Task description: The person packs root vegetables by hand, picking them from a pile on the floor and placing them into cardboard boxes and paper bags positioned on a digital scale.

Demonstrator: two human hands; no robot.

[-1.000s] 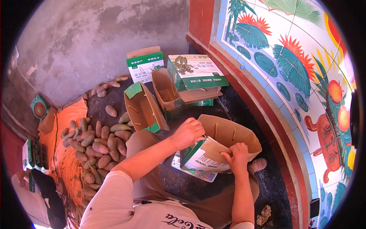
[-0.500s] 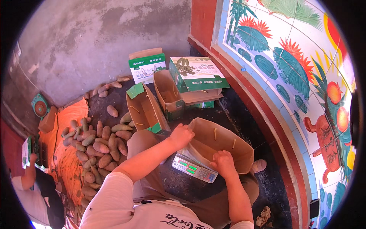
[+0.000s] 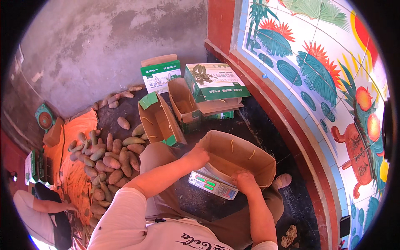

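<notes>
An open cardboard box [image 3: 243,146] with yellow cord handles stands in front of me, on or right against a digital scale [image 3: 212,186] with lit green displays. I cannot see how far it rests on the scale's plate. My left hand [image 3: 199,156] is closed on the box's left end. My right hand [image 3: 245,181] grips its near long wall, thumb inside. No contents show on the part of the box floor I can see.
Left lies a pile of elongated brown-green root vegetables [image 3: 111,161] beside an orange sheet [image 3: 79,121]. Beyond my knee stand open boxes [image 3: 156,116] and a green-and-white carton [image 3: 216,81]. A co-worker [image 3: 39,212] bends at far left. A curved tiled wall [image 3: 310,108] bounds the right.
The box has shifted slightly left and toward me, and my left hand has moved slightly nearer along its end. The co-worker's arm has come down from a carton toward the pile.
</notes>
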